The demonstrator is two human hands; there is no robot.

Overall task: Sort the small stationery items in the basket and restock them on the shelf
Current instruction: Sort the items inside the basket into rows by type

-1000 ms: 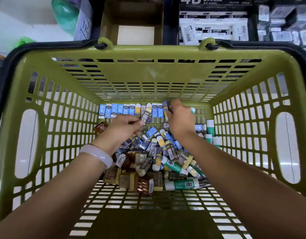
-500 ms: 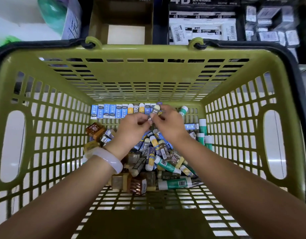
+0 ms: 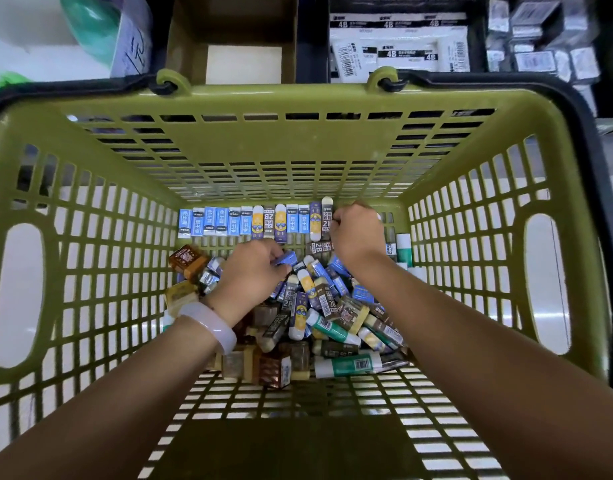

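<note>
Where half a second ago both hands met in the middle of the basket, pinching one small eraser between them, they have now drawn apart. The right hand (image 3: 358,233) has gone to the far end of the olive-green basket (image 3: 90,244), its fingers curled at the right end of a row of erasers (image 3: 253,221); whether it still pinches anything cannot be told, since the fingertips are hidden. The left hand (image 3: 253,275), with a pale bangle (image 3: 211,323) on its wrist, has dropped onto the loose pile of erasers (image 3: 329,317) and pinches a blue eraser (image 3: 287,258) between thumb and fingers.

The row stands against the far wall on the basket floor, each eraser touching the next, long axes pointing away from the viewer toward the far wall. Most are blue, with a few yellow and dark ones marked 2B. The blue eraser in the left hand lies crosswise, its long axis running left to right. The pile in the middle points every way: brown, green, blue and yellow pieces jumbled together.

Beyond the basket, shelf boxes hold white 4B erasers (image 3: 398,46), beside an open cardboard box (image 3: 236,32).
</note>
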